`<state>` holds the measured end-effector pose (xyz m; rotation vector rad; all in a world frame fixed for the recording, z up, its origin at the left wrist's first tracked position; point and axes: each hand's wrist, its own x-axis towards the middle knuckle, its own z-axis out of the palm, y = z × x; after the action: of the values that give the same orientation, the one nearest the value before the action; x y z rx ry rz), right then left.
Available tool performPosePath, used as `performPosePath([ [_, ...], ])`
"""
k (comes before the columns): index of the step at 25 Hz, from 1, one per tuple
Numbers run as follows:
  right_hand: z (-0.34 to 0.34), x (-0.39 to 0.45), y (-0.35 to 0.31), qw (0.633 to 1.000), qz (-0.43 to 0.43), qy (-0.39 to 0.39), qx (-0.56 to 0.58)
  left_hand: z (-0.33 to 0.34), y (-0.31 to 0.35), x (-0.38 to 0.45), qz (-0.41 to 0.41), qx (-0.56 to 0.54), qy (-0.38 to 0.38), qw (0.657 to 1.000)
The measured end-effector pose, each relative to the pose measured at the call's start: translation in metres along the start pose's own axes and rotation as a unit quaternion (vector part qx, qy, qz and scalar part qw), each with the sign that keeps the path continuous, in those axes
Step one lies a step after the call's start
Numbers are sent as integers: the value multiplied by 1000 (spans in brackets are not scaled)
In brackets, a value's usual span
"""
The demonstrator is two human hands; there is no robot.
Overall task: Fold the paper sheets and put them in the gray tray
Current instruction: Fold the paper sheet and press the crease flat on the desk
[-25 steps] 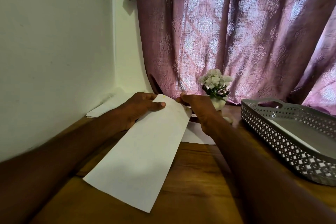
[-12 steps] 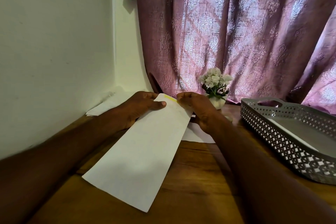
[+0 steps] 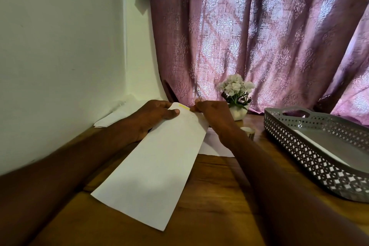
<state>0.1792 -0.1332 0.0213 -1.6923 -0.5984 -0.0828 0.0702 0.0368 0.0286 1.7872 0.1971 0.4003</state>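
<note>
One folded paper sheet (image 3: 153,168) on wooden table (image 3: 215,215), left hand (image 3: 153,114) and right hand (image 3: 211,112) pinching its far corners, one gray tray (image 3: 311,158), one flower pot (image 3: 237,112)

Dim room. Daylight glows through the curtain (image 3: 259,36) at twelve to two o'clock, leaving the table (image 3: 219,215) in shadow. Forearms at six o'clock blur; wide-angle bending at the edges.

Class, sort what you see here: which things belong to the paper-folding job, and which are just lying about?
Part of the job:
folded sheet, gripped by left hand and right hand
spare sheets
gray tray

Lying about:
flower pot
tape roll
curtain
</note>
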Motion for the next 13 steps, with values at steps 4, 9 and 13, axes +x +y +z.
performPosePath([
  [4, 3, -5, -1, 1000, -2, -10, -24, -1, 0, 0, -1, 4, 1, 1000],
  [9, 2, -7, -8, 997, 72, -25, 29, -1, 0, -1, -9, 10, -3, 1000],
  [13, 1, -9, -10, 995, 89, -30, 28, 1, 2, -2, -8, 13, -4, 1000],
])
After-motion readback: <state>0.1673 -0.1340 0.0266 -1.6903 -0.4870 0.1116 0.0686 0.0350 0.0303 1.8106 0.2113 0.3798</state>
